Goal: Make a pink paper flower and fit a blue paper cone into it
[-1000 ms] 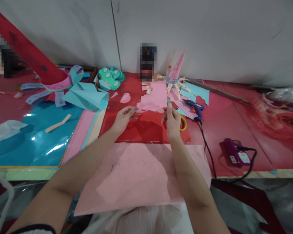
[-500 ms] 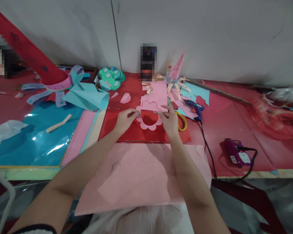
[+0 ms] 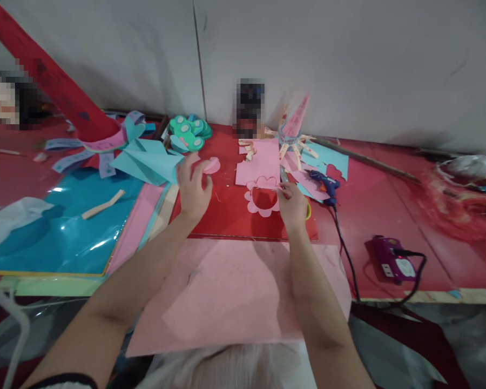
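With its fingers pinched, my right hand [image 3: 292, 206] grips the right side of a pink scalloped paper ring [image 3: 251, 203]. The ring has a round cut-out in its middle, through which red shows. My left hand [image 3: 194, 186] is apart from it on the left, fingers spread and holding nothing. Just right of that hand lies a rounded pink paper scrap [image 3: 213, 165]. Behind the ring is a pink paper sheet [image 3: 259, 162] with curled tan strips on it. A yellow scissor handle [image 3: 308, 210] peeks out beside my right hand, which hides most of it.
A blue glue gun [image 3: 326, 186] lies at the right, its cord running near a purple power adapter [image 3: 395, 259]. Green paper cutouts [image 3: 188, 132] and folded light-blue paper [image 3: 146, 162] are at the left. A red cone [image 3: 93, 119] leans behind them. Pink cloth [image 3: 243, 292] covers my lap.
My left hand has let go of the paper ring and moved left, its fingers opening. My right hand still holds the ring, now slightly further right.
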Tool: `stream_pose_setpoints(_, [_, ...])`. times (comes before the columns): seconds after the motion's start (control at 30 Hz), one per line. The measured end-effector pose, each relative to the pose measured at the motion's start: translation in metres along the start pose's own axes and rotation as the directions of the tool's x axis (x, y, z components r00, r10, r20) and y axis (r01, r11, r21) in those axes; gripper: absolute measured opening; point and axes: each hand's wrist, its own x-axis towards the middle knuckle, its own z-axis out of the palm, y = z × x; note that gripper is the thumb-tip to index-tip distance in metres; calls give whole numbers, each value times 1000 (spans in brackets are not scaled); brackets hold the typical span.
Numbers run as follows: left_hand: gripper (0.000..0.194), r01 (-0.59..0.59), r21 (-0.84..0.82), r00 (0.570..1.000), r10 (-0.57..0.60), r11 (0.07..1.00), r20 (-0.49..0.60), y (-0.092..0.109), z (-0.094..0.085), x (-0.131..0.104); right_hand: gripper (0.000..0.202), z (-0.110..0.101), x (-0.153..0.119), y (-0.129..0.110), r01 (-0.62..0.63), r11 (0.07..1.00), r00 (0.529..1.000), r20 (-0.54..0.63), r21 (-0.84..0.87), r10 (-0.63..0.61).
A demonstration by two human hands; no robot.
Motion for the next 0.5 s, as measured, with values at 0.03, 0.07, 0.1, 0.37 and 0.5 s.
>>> stream_pose_setpoints(0.03, [42,36,-4,998,-37,999,-49,-2,-3,2,22,0,1,1,6,1000,1000,-21,-24,-6])
stream_pose_setpoints(0.07, [47,75,-11,993,-76,997,-86,-4,-6,4,23,-1,2,2,27,998,999,-45,-48,-29])
stream_pose_setpoints(0.1, [53,115,-14,986,-116,993,-117,-8,-8,6,25,0,2,3,61,996,995,-73,-72,-66])
stream_pose_setpoints(0.37, [72,345,-240,871,-405,907,-279,-72,-13,26,28,8,3,9,266,952,949,-131,-151,-286])
stream_pose_setpoints(0.5, [45,367,-463,871,-472,807,-134,-90,-16,33,27,9,4,7,266,960,947,-164,-88,-278])
